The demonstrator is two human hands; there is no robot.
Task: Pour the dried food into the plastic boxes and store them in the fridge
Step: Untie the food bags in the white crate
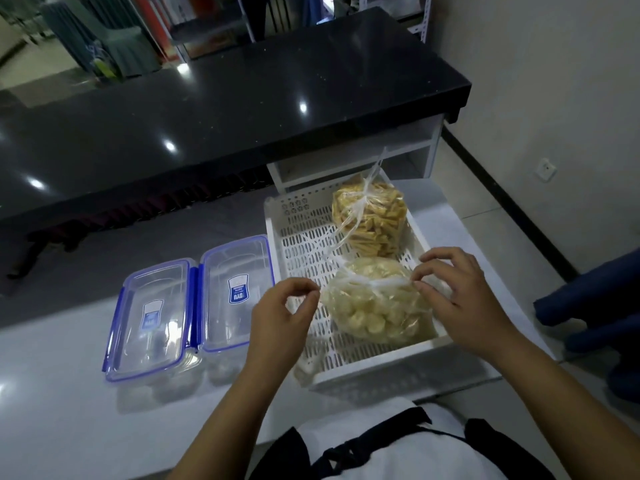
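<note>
Both hands, left hand [284, 306] & right hand [453, 289], are pinching the knot on the pale-food bag [377, 306]. Nothing poured yet imo. Both plastic boxes [194, 306] left of the fingers are empty w/ lids on, yellow-sticks bag [369, 216] beyond is tied.

Pale bench [69, 427] with two boxes and a basket on it

Two clear plastic boxes [194, 306] with blue-clipped lids sit side by side, touching, on the glossy pale bench top. Just to their right stands a white perforated basket [304, 237], its near edge close to the bench's front. A dark raised counter [225, 109] runs behind the bench.
</note>
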